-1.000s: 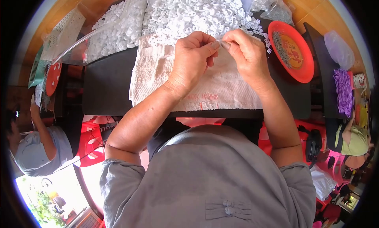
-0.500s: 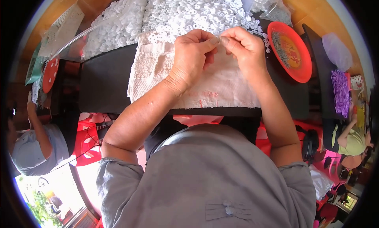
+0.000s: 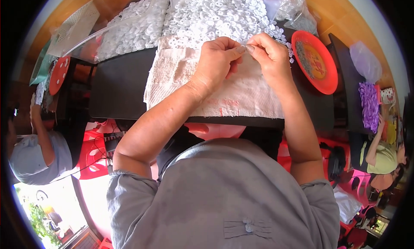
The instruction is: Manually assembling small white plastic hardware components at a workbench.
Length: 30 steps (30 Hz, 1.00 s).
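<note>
My left hand (image 3: 215,61) and my right hand (image 3: 274,57) meet above a pale towel (image 3: 170,83), each with thumb and forefinger pinched. Whatever sits between the fingertips is tiny and pale, too small to name. Just beyond them lies a large heap of small white plastic pieces (image 3: 215,16), some with holes. To the right of my right hand is a red oval plate (image 3: 326,51) holding a pile of thin grey metal pieces (image 3: 304,61).
A clear plastic bin (image 3: 92,46) with more white pieces stands at the far left of the black table (image 3: 120,87). Clear bags (image 3: 297,10) lie at the far right. A person in light blue (image 3: 41,156) is at left, another in yellow-green (image 3: 384,156) at right.
The whole view has shifted slightly, and both hands sit a little lower in it. They stay pinched together at the fingertips, with the right fingers bent slightly differently.
</note>
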Each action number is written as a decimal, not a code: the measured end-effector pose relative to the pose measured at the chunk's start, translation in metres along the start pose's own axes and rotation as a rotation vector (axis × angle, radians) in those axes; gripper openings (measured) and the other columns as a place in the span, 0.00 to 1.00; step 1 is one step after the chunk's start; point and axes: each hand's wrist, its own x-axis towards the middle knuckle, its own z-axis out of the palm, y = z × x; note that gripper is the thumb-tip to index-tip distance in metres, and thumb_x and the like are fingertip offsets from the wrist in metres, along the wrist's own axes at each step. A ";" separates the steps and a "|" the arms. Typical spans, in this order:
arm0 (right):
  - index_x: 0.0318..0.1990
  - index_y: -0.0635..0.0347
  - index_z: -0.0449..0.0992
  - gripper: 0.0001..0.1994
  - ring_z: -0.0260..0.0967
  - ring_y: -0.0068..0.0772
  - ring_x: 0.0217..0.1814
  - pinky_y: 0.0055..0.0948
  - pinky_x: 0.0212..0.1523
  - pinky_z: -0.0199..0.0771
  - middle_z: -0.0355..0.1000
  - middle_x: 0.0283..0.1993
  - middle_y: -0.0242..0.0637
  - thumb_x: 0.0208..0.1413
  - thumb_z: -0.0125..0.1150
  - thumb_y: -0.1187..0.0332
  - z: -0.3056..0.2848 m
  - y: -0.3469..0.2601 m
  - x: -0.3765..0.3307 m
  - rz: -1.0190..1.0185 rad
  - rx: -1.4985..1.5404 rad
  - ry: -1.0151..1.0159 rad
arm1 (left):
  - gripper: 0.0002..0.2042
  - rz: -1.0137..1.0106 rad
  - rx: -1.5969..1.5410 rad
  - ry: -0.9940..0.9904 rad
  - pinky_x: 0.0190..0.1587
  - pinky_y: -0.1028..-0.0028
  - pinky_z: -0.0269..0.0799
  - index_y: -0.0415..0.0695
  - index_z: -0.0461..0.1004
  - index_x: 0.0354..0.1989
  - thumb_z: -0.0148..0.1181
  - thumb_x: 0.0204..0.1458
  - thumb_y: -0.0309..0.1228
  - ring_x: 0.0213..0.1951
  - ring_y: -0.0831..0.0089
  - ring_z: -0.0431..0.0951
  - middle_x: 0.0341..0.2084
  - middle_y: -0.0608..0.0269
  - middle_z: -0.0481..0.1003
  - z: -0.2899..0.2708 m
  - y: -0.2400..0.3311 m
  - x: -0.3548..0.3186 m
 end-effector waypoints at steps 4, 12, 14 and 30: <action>0.33 0.64 0.71 0.02 0.62 0.13 0.27 0.17 0.26 0.60 0.68 0.25 0.25 0.57 0.56 0.77 0.004 -0.005 -0.002 0.114 0.052 -0.056 | 0.05 0.019 0.001 0.016 0.15 0.80 0.56 0.38 0.73 0.30 0.58 0.55 0.27 0.16 0.83 0.64 0.18 0.69 0.69 -0.002 -0.005 0.000; 0.34 0.64 0.74 0.03 0.62 0.14 0.27 0.17 0.28 0.61 0.68 0.25 0.25 0.56 0.58 0.73 0.006 -0.012 0.009 0.247 -0.035 0.025 | 0.05 0.001 0.070 0.011 0.16 0.79 0.58 0.38 0.73 0.29 0.58 0.53 0.26 0.16 0.83 0.65 0.16 0.68 0.69 -0.001 -0.017 0.008; 0.32 0.65 0.74 0.04 0.62 0.16 0.25 0.20 0.27 0.62 0.69 0.23 0.28 0.54 0.59 0.73 0.010 -0.027 0.030 0.192 -0.064 -0.031 | 0.05 0.020 0.123 0.000 0.18 0.79 0.59 0.38 0.73 0.28 0.58 0.52 0.26 0.16 0.81 0.66 0.16 0.68 0.69 -0.001 -0.018 0.007; 0.30 0.53 0.78 0.06 0.74 0.40 0.38 0.39 0.37 0.71 0.76 0.30 0.37 0.43 0.63 0.65 0.068 0.001 0.120 -0.010 -0.708 -0.524 | 0.06 0.189 0.350 -0.013 0.21 0.74 0.66 0.36 0.74 0.28 0.59 0.48 0.27 0.18 0.76 0.70 0.18 0.63 0.72 -0.003 -0.035 0.018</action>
